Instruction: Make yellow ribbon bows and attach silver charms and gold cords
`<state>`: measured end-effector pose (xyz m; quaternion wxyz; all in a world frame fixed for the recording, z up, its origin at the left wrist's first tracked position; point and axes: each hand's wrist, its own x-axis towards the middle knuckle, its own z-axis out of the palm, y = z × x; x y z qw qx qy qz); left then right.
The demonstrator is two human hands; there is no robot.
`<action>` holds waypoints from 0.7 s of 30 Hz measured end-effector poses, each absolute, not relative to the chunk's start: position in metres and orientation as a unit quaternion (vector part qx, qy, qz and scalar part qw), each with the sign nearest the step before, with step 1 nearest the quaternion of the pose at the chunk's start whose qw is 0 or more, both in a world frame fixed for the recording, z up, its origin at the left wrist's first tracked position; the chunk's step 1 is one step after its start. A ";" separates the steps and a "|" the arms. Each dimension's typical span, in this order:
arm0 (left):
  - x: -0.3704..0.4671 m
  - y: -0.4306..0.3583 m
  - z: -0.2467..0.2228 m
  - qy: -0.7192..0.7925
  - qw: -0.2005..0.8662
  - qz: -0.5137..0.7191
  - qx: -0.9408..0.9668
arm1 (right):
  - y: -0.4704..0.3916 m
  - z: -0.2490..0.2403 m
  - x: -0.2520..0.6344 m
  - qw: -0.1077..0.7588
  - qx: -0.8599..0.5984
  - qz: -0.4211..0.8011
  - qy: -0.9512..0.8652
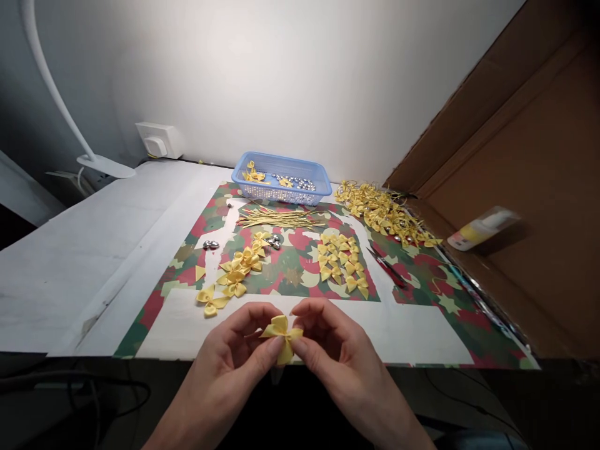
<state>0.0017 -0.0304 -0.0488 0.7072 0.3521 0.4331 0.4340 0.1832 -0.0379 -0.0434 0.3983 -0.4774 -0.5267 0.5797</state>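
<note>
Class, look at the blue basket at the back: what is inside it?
The blue basket holds yellow bows and many shiny silver pieces. Whatever lies beneath them, or low behind its near side, is covered and cannot be seen.

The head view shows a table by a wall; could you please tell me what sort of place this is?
Probably a small craft workstation: the left hand and right hand hold a yellow bow, more bows lie in rows beyond, and a blue basket holds silvery bead-like pieces.
</note>
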 end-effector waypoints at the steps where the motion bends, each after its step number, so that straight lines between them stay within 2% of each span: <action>1: 0.001 -0.030 -0.049 0.435 0.712 0.427 0.350 | -0.038 -0.043 0.183 0.398 -0.480 0.579 -0.526; 5: -0.004 -0.029 -0.048 0.440 0.719 0.427 0.326 | -0.039 -0.038 0.189 0.368 -0.498 0.561 -0.549; 9: -0.005 -0.028 -0.047 0.446 0.690 0.419 0.386 | -0.038 -0.034 0.192 0.332 -0.493 0.557 -0.580; 17: -0.003 -0.031 -0.049 0.437 0.697 0.417 0.387 | -0.039 -0.036 0.189 0.373 -0.492 0.584 -0.527; 21: -0.006 -0.031 -0.051 0.465 0.645 0.435 0.422 | -0.043 -0.039 0.186 0.378 -0.496 0.574 -0.531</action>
